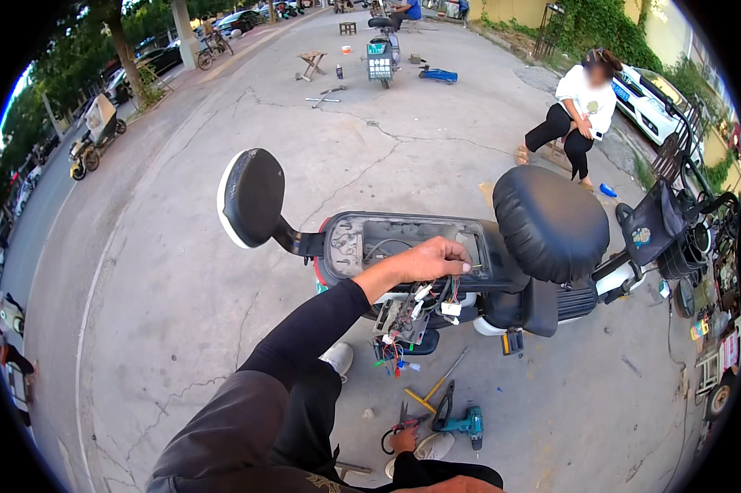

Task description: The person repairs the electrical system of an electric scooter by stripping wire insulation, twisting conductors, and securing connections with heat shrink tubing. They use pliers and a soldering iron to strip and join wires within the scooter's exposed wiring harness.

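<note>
Black-sleeved left hand (432, 259), palm-down over scooter (551, 220)

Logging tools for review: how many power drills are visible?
1: the teal power drill, near the yellow T-handled tool. Others may be hidden in the clutter at far right.

The one view looks from the person's head, through the left of two side-by-side fisheye cameras, obliquely down and forward past their own sleeve (304, 338), which enters from 7 o'clock. The black scooter (514, 283) fills the near middle, its round seat (555, 222) toward 2 o'clock. Coverage runs from a pale shoe (338, 359) near 6 o'clock to a distant parked two-wheeler (380, 62) at 12, straight edges bowing toward the rim.
</note>
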The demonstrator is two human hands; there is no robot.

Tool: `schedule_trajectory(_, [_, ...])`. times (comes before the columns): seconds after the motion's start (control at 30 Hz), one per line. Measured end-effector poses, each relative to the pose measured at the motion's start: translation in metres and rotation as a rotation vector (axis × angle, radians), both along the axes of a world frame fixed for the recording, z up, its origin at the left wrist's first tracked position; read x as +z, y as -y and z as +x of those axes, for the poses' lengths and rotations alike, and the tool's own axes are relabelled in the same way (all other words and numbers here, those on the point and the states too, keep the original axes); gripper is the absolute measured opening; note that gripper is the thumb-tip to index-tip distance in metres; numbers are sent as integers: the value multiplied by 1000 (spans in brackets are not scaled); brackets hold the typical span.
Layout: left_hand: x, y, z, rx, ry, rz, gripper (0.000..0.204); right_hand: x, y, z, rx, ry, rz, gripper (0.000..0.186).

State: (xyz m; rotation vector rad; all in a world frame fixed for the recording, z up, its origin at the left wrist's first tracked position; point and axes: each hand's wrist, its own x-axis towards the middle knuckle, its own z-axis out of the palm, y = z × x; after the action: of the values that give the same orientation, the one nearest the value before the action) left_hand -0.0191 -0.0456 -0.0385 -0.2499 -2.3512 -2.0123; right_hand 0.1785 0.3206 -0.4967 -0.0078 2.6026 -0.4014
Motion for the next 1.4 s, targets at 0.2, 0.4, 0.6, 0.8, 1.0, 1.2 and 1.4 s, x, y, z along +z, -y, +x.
schedule_trajectory(0.2, [-29,19,17,3,3,12,21,261,86,-122,-286,-420,-1137,26])
schedule_trajectory(0.4, [-18,9,5,-59,-30,21,20,450,159,-212,16,-280,-1317,37])
schedule_trajectory(0.6, [-21,12,5,-36,-38,-17,18,439,188,-236,68,-134,-1433,27])
schedule_trajectory(0.8, [-17,9,10,15,-52,-57,20,413,194,-235,-28,-206,-1570,17])
schedule_trajectory(1.0, [-10,7,14,24,-58,-30,23,419,197,-235,-73,-143,-1624,14])
schedule_trajectory(1.2, [-20,13,9,20,-70,-17,25,419,201,-233,-102,-155,-1589,13])
schedule_trajectory(1.4, [-7,8,15,42,-63,-45,24,422,207,-232,-199,-149,-1580,13])
